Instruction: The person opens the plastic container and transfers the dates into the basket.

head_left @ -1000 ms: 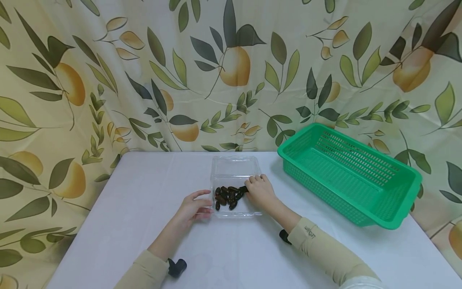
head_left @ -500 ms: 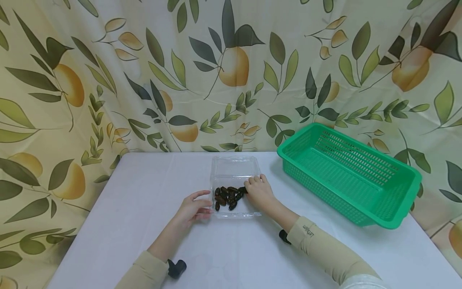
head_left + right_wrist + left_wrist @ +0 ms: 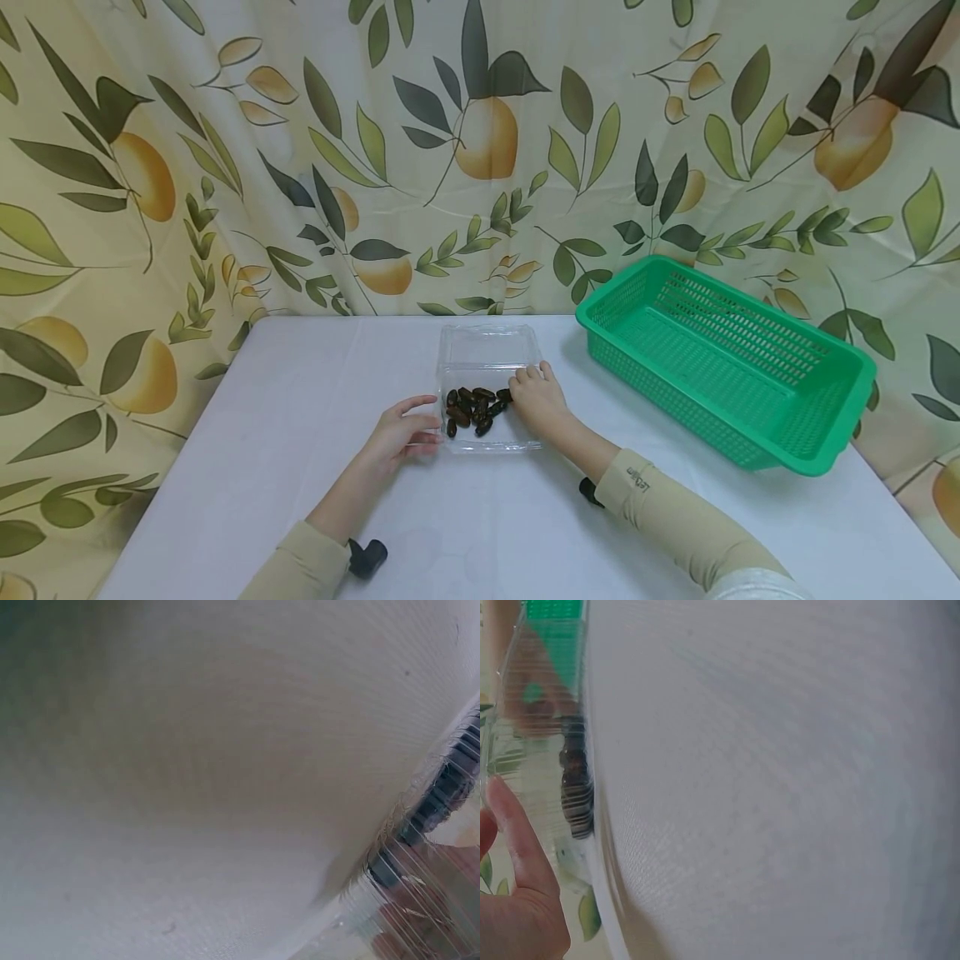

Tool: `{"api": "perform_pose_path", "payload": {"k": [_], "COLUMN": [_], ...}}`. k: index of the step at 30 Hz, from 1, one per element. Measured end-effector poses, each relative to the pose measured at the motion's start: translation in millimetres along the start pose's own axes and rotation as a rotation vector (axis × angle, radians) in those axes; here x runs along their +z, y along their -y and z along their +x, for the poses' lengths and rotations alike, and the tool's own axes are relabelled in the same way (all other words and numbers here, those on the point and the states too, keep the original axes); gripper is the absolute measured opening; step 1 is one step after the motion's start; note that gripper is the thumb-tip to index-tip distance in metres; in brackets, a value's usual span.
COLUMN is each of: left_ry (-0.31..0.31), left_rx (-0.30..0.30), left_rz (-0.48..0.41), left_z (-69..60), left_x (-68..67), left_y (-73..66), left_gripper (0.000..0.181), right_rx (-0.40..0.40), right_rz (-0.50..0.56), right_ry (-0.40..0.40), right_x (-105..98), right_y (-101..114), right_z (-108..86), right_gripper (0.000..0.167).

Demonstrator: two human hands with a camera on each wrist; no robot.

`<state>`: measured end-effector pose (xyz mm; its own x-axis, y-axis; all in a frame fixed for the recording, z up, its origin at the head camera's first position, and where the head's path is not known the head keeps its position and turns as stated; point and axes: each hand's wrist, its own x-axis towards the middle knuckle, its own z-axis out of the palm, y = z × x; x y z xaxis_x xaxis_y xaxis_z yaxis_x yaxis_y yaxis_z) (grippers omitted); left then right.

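Note:
A clear plastic box [image 3: 513, 432] lies on the table with its lid [image 3: 489, 346] folded back behind it. Several dark brown dates [image 3: 462, 414] form a cluster inside, also visible through the ribbed wall in the left wrist view as dark dates [image 3: 576, 780]. My left hand [image 3: 399, 433] touches the box's left side, fingers spread and slightly bent. My right hand [image 3: 542, 402] reaches in over the right side, fingers bent down at the rightmost date [image 3: 504, 396]; its fingertips are largely hidden, so a grip cannot be made out.
A green perforated basket [image 3: 731, 417] stands at the right of the white table [image 3: 300, 400]. Behind the table hangs a curtain [image 3: 285, 167] with a fruit and leaf pattern. Small black devices [image 3: 367, 558] are strapped at both wrists.
My right hand has shifted very slightly at the right end of the date cluster, and more of the rightmost date shows. My left hand has stayed in place.

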<state>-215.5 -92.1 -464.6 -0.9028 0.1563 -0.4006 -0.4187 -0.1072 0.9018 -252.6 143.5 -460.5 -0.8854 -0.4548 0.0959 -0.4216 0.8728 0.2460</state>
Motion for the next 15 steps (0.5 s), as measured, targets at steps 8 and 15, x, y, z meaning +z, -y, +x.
{"api": "perform_pose_path", "payload": {"k": [8, 15], "left_ry": [-0.002, 0.003], "left_rx": [0.001, 0.006], "left_rz": [-0.004, 0.003], "left_z": [-0.4, -0.9], "left_x": [0.6, 0.5], "left_y": [-0.3, -0.7], "left_gripper": [0.047, 0.048], "right_rx": [0.008, -0.007], "right_rz": [0.014, 0.035], "right_ry": [-0.028, -0.093], "right_x": [-0.4, -4.5], "right_y": [1.0, 1.6], "right_z": [0.0, 0.2], "right_gripper": [0.021, 0.022]}}
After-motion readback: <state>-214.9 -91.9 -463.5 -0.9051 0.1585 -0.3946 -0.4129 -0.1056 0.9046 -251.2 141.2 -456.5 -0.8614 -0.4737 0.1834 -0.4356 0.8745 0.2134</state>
